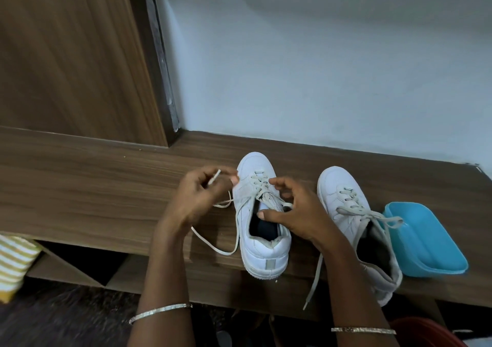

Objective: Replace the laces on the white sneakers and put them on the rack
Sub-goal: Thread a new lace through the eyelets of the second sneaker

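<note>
Two white sneakers stand on a brown wooden shelf top (pixel 106 195), toes toward the wall. My left hand (pixel 197 200) pinches the tipped end of a pale lace (pixel 214 179) just left of the left sneaker (pixel 263 253); the rest of that lace loops down over the wood. My right hand (pixel 295 211) rests on the right side of this sneaker's opening, thumb at the tongue, fingers curled near the upper eyelets. The right sneaker (pixel 343 189) stands apart, laced, its loose lace ends hanging over the shelf's front edge.
A turquoise plastic tub (pixel 426 240) sits right of the right sneaker, touching its lace. A wooden panel rises at the back left and a pale wall behind. A yellow-striped cloth (pixel 13 264) hangs at the lower left. Something red (pixel 426 333) shows below the shelf.
</note>
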Tool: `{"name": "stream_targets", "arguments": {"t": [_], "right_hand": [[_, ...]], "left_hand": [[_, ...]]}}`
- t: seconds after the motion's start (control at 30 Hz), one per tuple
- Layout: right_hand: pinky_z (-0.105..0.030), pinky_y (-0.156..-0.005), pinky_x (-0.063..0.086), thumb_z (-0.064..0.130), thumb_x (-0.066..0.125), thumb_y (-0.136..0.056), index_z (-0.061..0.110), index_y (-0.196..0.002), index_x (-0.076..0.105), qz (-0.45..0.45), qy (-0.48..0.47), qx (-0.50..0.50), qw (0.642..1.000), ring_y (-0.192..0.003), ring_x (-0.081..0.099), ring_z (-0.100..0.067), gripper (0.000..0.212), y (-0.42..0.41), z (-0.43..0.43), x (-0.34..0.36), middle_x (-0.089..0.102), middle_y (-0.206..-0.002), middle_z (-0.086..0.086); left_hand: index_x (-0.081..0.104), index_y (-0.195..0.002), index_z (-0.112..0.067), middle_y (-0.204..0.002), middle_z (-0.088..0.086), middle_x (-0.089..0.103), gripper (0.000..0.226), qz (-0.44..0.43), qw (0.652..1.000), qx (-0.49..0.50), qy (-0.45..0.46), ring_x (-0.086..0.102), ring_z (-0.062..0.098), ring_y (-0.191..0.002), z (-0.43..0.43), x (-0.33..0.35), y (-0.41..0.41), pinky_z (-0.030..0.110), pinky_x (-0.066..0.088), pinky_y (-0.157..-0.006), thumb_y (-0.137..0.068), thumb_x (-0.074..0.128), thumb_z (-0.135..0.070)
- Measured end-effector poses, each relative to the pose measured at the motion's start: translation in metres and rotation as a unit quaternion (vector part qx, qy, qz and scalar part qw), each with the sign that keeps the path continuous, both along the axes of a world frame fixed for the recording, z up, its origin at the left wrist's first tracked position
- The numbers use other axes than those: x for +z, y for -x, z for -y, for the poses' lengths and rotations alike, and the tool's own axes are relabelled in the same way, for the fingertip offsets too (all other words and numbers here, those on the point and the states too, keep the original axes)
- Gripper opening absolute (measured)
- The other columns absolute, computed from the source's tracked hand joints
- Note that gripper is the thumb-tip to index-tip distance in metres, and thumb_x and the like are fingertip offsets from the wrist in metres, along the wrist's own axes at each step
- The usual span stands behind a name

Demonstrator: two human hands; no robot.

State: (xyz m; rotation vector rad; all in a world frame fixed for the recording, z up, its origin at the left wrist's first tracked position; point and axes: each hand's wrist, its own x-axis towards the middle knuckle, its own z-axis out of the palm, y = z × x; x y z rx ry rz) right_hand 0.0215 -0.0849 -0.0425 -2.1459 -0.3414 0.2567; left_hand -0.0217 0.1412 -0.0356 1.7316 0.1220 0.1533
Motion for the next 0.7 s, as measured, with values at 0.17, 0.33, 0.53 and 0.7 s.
{"name": "stream_targets", "arguments": {"t": [0.17,0.33,0.53,0.7], "right_hand": [[-0.006,-0.077,0.045,0.027,0.089,-0.072,0.029,-0.130,0.060,0.026,-0.050,-0.045,0.997,-0.111,0.057,0.002,0.065,0.010,0.004,-0.013,0.061,-0.125,0.012],[-0.011,-0.081,0.047,0.024,0.089,-0.072,0.030,-0.125,0.063,0.052,-0.113,-0.118,0.985,-0.109,0.061,-0.002,0.059,0.019,-0.005,-0.032,0.064,-0.123,0.012],[-0.026,-0.092,0.054,0.007,0.080,-0.077,0.024,-0.119,0.067,0.038,-0.215,-0.220,0.951,-0.105,0.063,-0.001,0.047,0.030,-0.018,-0.036,0.068,-0.116,0.013],[-0.039,-0.099,0.054,0.006,0.075,-0.079,0.026,-0.118,0.066,0.046,-0.228,-0.249,0.940,-0.109,0.063,-0.002,0.045,0.037,-0.022,-0.036,0.068,-0.118,0.011]], "left_hand": [[0.079,-0.081,-0.025,-0.063,-0.017,0.066,0.009,-0.011,0.970,-0.019,-0.243,0.058,-0.003,-0.062,0.012,-0.006,0.010,0.013,0.039,-0.059,-0.083,0.081,-0.034],[0.066,-0.078,-0.026,-0.084,-0.002,0.058,0.017,0.038,0.977,0.036,-0.208,0.054,0.008,-0.073,0.022,-0.012,0.017,0.020,0.037,-0.067,-0.093,0.069,-0.020],[0.053,-0.077,-0.015,-0.100,0.005,0.077,0.025,0.027,0.959,0.143,0.242,0.070,0.013,-0.101,0.029,-0.013,0.031,0.034,0.045,-0.091,-0.102,0.052,-0.014],[0.053,-0.083,-0.014,-0.063,0.000,0.058,0.026,0.044,0.811,0.194,0.550,0.060,0.013,-0.059,0.024,-0.015,0.046,0.031,0.060,-0.066,-0.106,0.043,-0.018]]}}
